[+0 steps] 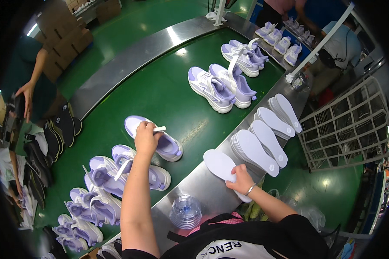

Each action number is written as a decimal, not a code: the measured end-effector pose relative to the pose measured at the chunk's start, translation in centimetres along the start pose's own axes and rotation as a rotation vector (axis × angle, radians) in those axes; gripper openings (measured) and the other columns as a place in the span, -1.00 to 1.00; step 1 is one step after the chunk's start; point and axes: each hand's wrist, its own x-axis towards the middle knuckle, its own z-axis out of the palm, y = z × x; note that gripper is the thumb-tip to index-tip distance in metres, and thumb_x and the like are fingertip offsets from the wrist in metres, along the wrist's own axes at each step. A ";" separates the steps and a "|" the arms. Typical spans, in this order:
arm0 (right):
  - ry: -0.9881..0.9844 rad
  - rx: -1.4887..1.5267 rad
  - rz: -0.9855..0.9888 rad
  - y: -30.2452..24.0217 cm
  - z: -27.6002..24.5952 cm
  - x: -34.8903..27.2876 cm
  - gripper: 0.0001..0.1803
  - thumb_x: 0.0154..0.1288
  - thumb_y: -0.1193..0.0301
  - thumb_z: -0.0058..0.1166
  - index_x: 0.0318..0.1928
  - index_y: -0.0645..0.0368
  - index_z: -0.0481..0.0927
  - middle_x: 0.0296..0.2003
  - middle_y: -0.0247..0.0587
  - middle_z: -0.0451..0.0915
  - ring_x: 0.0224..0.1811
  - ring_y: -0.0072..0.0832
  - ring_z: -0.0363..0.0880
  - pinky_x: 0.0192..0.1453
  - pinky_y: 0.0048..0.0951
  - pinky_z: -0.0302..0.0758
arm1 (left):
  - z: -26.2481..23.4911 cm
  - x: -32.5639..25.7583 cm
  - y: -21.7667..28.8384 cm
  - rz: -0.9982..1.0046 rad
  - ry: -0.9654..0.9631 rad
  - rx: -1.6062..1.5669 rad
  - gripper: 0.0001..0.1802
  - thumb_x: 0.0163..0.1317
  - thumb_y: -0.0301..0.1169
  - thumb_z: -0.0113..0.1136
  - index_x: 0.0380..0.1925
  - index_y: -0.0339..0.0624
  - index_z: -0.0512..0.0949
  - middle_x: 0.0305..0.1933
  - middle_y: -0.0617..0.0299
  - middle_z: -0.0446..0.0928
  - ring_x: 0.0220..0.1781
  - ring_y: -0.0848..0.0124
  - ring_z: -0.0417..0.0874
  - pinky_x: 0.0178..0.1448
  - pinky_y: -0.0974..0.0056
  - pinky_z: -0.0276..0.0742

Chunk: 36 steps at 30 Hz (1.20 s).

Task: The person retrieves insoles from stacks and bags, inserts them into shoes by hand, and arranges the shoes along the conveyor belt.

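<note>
On the green belt, a white and lilac sneaker [168,149] lies under my left hand [147,137]. The fingers of that hand are curled closed at the shoe's lacing, and a white tab sticks out beside them; the exact grip is partly hidden. My right hand [241,180], with a bracelet at the wrist, pinches the side of a white insole [218,163] over the metal ledge. Right beside it stand stacks of white insoles [251,149]. A second sneaker [160,177] sits next to the one under my left hand, partly covered by my forearm.
Several more sneakers [103,177] line the belt at the left, others [209,88] stand farther along. A clear plastic container [186,211] rests on the metal ledge [168,196] near me. A wire rack [345,125] stands right. Other people work at both sides; dark insoles [65,125] lie left.
</note>
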 end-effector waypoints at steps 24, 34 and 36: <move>-0.725 -0.480 -0.366 -19.2 -4.1 13.4 -0.69 -0.03 0.26 -0.12 -0.49 0.24 0.58 -0.49 0.03 0.54 -0.40 -0.12 0.50 -0.22 -0.28 0.42 | 3.3 -4.3 -1.6 -0.778 0.151 -0.760 -0.62 0.04 -0.16 0.10 -0.47 -0.34 0.46 -0.51 0.02 0.51 -0.43 0.24 0.52 -0.31 0.24 0.38; -0.425 -0.979 -0.754 -19.2 -3.2 11.1 -0.67 -0.01 0.26 -0.05 -0.24 0.20 0.46 -0.37 -0.04 0.49 -0.32 -0.18 0.52 -0.23 -0.24 0.45 | 5.2 -4.9 -2.5 -0.836 0.227 -0.794 -0.65 0.08 -0.20 0.08 -0.48 -0.35 0.45 -0.57 0.20 0.42 -0.53 0.46 0.36 -0.43 0.32 0.30; -0.582 -0.957 -0.581 -19.8 -4.4 11.1 -0.74 -0.06 0.33 -0.02 -0.33 0.19 0.50 -0.40 -0.05 0.49 -0.34 -0.21 0.52 -0.29 -0.29 0.48 | 5.0 -4.8 -2.2 -0.860 0.248 -0.821 -0.65 0.08 -0.20 0.08 -0.49 -0.36 0.45 -0.58 0.20 0.41 -0.54 0.46 0.35 -0.44 0.32 0.29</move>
